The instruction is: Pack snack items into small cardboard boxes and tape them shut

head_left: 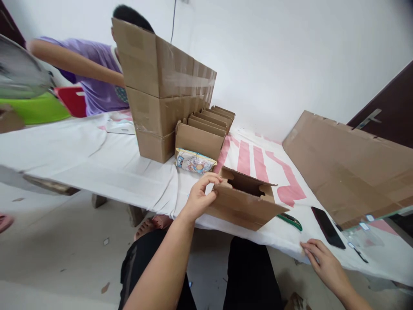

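Note:
My left hand (201,196) grips the left corner of an open cardboard box (248,209), thumb on the front flap and fingers at the rim. The box stands at the near table edge with its top flaps up; its inside is dark. My right hand (322,262) is apart from the box, at the table's front edge, fingers stretched and thumb apart, with nothing visible in it. Between the box and that hand lies a green-handled cutter (291,221), partly behind the box. Just behind my left hand, a printed plastic packet (195,162) leans by a row of open boxes (200,140).
Taped cartons (145,107) are stacked at the left, with a person in purple (100,90) behind. On the right are a black phone (327,227), a black pen (359,253), a clear plastic bag (364,237) and a large cardboard sheet (348,168). White cloth (129,168) covers the table.

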Demonstrator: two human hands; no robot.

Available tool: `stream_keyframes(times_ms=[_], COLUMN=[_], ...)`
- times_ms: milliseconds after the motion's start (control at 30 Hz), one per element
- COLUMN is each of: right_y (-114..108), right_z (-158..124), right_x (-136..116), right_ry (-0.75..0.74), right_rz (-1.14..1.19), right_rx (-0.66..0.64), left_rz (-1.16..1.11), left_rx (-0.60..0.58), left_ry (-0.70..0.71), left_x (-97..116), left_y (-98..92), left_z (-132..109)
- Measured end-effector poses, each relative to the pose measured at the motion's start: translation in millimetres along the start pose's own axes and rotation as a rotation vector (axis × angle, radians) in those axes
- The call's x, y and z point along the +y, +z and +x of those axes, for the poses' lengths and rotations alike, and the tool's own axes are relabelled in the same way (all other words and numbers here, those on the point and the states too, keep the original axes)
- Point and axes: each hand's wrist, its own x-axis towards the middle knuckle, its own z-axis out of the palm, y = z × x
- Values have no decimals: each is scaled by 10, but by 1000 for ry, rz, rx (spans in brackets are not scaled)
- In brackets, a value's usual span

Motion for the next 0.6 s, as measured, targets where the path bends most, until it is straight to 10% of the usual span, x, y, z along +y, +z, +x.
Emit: stream_keyframes(times_ms=[200, 367, 600], right_y=[-256, -778, -1201], right_z=[323, 927, 1744], right_x=[-208, -911, -1968], right_ry=[-103, -141, -375], right_rz=[49, 363, 610], right_rx=[185, 250, -191], left_rz=[-195, -168, -53], left_rx=[-151, -134, -185], left_ry=[40, 63, 79], left_x=[49, 15, 108], left_y=[4, 34, 64], left_z=[-12, -12, -16])
